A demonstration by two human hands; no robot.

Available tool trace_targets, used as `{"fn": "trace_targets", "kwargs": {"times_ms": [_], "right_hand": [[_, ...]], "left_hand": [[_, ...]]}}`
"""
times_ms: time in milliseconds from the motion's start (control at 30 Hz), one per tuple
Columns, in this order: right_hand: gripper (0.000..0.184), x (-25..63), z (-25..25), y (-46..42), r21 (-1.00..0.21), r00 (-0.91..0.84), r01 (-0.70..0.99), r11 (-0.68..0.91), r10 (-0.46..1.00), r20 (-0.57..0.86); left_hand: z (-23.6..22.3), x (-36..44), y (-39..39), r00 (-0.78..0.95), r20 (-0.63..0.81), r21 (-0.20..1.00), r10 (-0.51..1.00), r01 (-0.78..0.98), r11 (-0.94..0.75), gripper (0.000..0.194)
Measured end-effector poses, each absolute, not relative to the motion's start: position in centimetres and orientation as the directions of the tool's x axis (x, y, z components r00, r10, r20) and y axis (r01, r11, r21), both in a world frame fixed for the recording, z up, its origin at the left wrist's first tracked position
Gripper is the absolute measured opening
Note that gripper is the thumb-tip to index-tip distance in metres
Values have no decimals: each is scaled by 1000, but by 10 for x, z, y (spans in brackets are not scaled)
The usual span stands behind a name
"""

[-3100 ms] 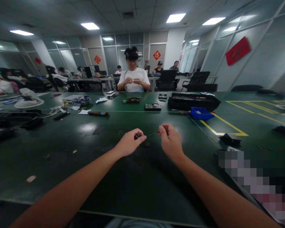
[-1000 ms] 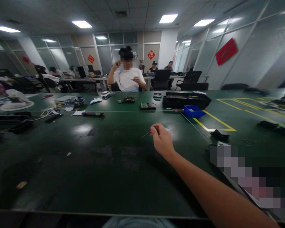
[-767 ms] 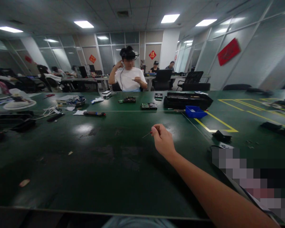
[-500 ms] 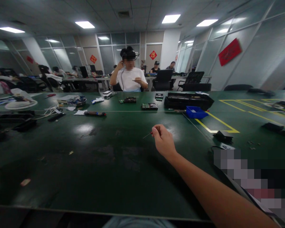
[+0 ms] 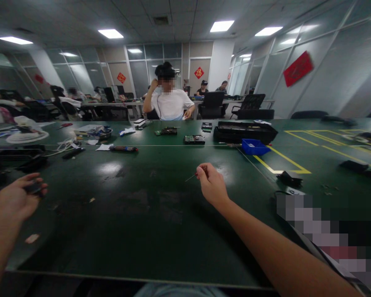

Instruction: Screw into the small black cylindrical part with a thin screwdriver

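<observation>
My right hand (image 5: pixel 212 183) is closed around the handle of a small screwdriver (image 5: pixel 191 177), held above the green table (image 5: pixel 126 243). Its thin shaft points left and slightly down, and most of the handle is hidden in my fingers. On the left, my left hand (image 5: pixel 17 198) holds a small dark object (image 5: pixel 33 188) between thumb and fingers. Motion blur keeps me from telling its kind. Farther off, beyond my right hand, lies a hard drive (image 5: pixel 194 139) with a green board showing.
A blue bin (image 5: pixel 255 147) stands before a long black tray (image 5: pixel 245 132). An electric screwdriver (image 5: pixel 123 148) lies at centre left, near cables (image 5: pixel 62 147). Black pieces (image 5: pixel 289 179) rest on the right. Across the table sits a person (image 5: pixel 170 103) in a white shirt.
My left hand has come in from the left edge with the dark object. My right hand has hardly moved. The person opposite has lowered one hand.
</observation>
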State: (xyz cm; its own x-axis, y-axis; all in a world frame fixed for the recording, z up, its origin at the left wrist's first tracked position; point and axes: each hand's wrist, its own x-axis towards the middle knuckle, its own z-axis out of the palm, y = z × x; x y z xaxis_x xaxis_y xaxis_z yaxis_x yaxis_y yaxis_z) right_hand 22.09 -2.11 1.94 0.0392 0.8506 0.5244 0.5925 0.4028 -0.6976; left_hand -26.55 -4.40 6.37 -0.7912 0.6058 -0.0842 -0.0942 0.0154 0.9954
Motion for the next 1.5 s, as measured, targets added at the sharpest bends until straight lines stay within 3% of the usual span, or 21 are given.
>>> {"fn": "trace_targets", "kwargs": {"times_ms": [167,367,567,667,767,867,933,1100,1200,1333,1500], "right_hand": [[22,221,19,-20,-702,37,590,398,856,516],[22,222,21,-22,-696,34,593,405,851,525],[24,223,21,-23,-687,29,596,416,843,537],[24,223,20,-22,-681,26,600,420,840,541],[23,222,20,-23,-679,22,605,416,843,537],[24,220,20,-24,-678,-1,612,407,857,515],[24,218,20,-24,-675,-26,619,402,869,494],[25,216,21,-24,-656,-67,637,405,877,477],[29,217,25,-26,-654,-41,638,405,867,497],[26,218,29,-30,-756,66,495,428,849,523],[24,217,26,-29,-826,73,334,454,861,503]], "left_hand": [[51,-217,-21,-541,-52,957,839,-267,-113,26],[57,-105,-10,-158,-92,892,983,-451,11,28],[66,-8,-14,189,-29,868,981,-483,119,30],[61,21,-15,262,84,918,961,-395,27,28],[40,35,-12,278,231,972,932,-104,-210,31],[14,34,-6,325,318,859,891,300,-416,46],[0,29,-2,360,336,766,870,433,-475,48],[-9,17,9,411,353,683,841,501,-531,29],[-9,15,13,418,420,660,805,468,-588,32],[-11,15,15,359,371,718,857,474,-509,45],[-10,15,14,371,382,722,847,452,-524,37]]}}
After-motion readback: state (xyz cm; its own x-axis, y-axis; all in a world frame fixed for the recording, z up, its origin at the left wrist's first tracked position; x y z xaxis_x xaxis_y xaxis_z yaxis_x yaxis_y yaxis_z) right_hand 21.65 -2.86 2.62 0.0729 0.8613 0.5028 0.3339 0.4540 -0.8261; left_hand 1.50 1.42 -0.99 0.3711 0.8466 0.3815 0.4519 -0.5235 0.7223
